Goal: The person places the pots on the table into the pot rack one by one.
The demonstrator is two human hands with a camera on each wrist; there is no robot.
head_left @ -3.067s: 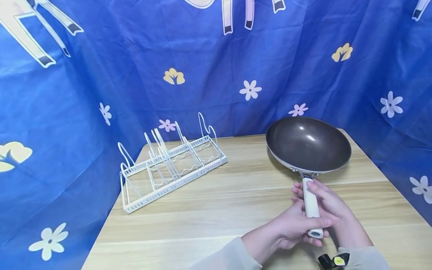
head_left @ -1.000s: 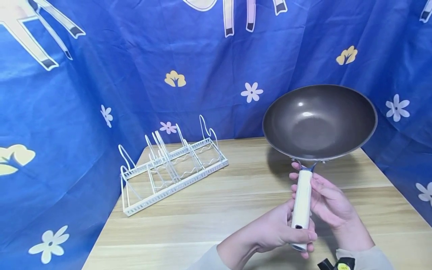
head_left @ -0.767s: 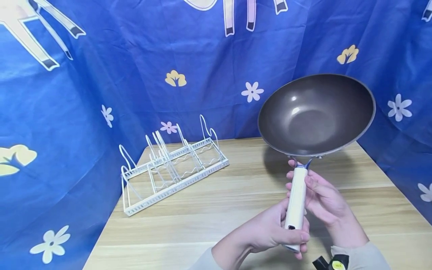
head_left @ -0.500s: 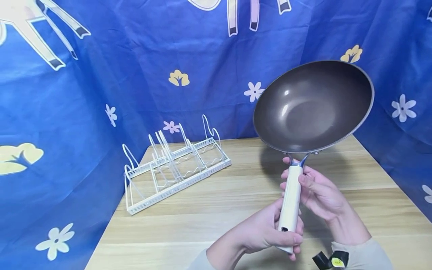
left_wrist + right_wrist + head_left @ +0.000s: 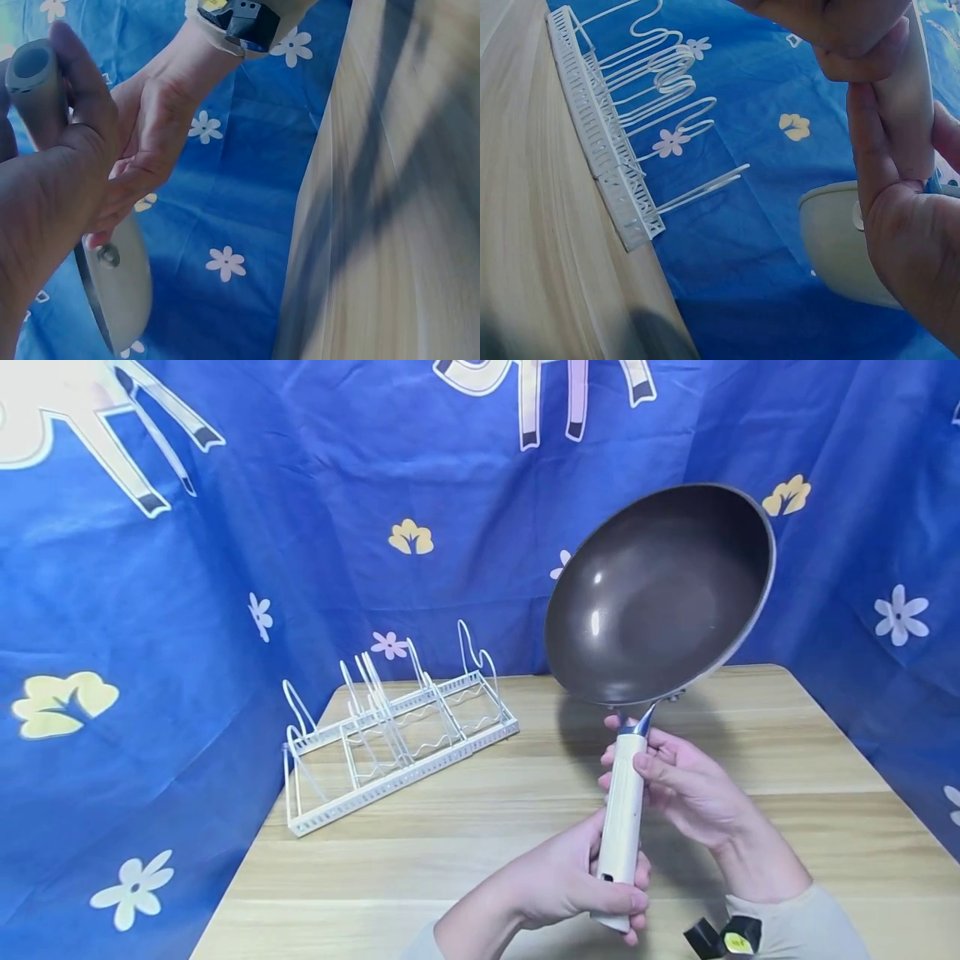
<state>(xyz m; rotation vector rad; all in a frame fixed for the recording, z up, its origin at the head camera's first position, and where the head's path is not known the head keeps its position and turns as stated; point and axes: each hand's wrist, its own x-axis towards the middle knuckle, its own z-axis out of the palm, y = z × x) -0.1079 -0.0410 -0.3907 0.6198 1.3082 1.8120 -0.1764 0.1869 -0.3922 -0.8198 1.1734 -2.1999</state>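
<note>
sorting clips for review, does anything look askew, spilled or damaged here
Only the white rack looks a little askew: it sits slanted on the table rather than square with it. No spill or damage shows. The pan is tilted too, but the left hand and right hand hold it by the handle.

The head view is bright, apparently lit from above: white glints mark the dark-lined round pan with a white handle [image 5: 660, 597], and soft shadow falls on the pale wood-grain surface [image 5: 420, 860]. The blue flower-printed fabric backdrop [image 5: 480, 543] pales leftward. Both wrist views look dimmer, softer; shadow bands streak the left one.
</note>
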